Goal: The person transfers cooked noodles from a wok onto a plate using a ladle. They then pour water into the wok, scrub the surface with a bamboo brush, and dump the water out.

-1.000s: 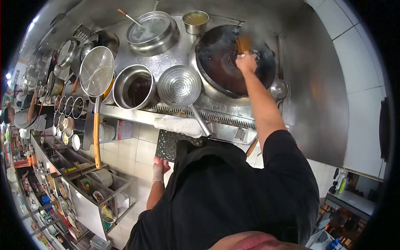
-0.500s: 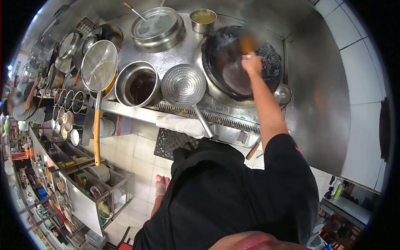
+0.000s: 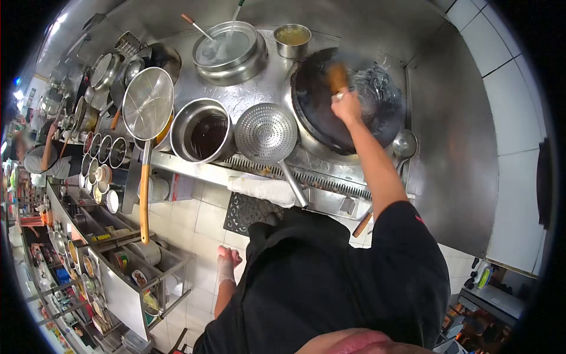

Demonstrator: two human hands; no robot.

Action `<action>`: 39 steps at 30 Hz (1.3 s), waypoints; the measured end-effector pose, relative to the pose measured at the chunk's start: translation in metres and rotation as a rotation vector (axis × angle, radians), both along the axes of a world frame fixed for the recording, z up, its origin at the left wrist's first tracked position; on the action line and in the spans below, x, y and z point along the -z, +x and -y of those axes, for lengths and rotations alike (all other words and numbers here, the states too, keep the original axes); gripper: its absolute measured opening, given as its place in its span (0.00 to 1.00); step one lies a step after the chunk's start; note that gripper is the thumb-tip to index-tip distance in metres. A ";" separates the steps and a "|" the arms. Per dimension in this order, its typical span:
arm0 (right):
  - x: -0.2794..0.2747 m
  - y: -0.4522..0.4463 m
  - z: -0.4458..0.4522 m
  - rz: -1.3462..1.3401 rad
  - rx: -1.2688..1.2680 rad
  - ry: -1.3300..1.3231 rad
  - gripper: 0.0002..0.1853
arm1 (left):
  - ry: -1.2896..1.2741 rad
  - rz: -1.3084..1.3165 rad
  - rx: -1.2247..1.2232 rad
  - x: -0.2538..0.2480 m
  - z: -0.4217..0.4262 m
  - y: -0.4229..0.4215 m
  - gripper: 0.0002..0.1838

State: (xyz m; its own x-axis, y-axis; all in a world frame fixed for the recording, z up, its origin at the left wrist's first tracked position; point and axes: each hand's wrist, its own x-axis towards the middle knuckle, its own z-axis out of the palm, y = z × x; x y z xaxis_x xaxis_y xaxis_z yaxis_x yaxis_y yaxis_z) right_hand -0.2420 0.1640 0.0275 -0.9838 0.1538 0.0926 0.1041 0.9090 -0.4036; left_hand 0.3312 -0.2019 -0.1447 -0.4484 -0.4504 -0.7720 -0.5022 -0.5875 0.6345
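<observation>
My right hand is closed around a brown wok brush, smeared by motion, inside a large dark wok. Water glistens on the right side of the wok, and steam or spray blurs its far edge. Low at my left side hangs my left hand, fingers curled in and nothing seen in them; what looks like a thin clear covering shows at its wrist. A steel ladle rests just right of the wok.
A perforated strainer, a pot of dark liquid and a wire-mesh skimmer sit left of the wok. Behind stand a steaming pot and a small pot of yellowish liquid. Another person is at far left.
My right hand and the brush have moved left and nearer within the wok. Water now shows on the wok's right side. The whole view has shifted slightly.
</observation>
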 end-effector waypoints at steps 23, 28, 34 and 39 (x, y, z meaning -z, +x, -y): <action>-0.068 0.045 -0.093 0.510 -0.399 -0.221 0.21 | 0.081 -0.112 -0.206 0.014 0.005 0.024 0.08; 0.005 -0.059 -0.136 0.030 -0.022 0.092 0.18 | -0.004 0.146 0.037 0.007 -0.005 0.006 0.08; -0.004 0.021 -0.015 -0.030 -0.276 -0.230 0.19 | 0.094 -0.064 -0.047 0.002 0.016 -0.017 0.14; -0.047 0.011 -0.106 0.343 -0.188 -0.072 0.24 | 0.160 -0.250 -0.138 -0.005 0.001 -0.006 0.15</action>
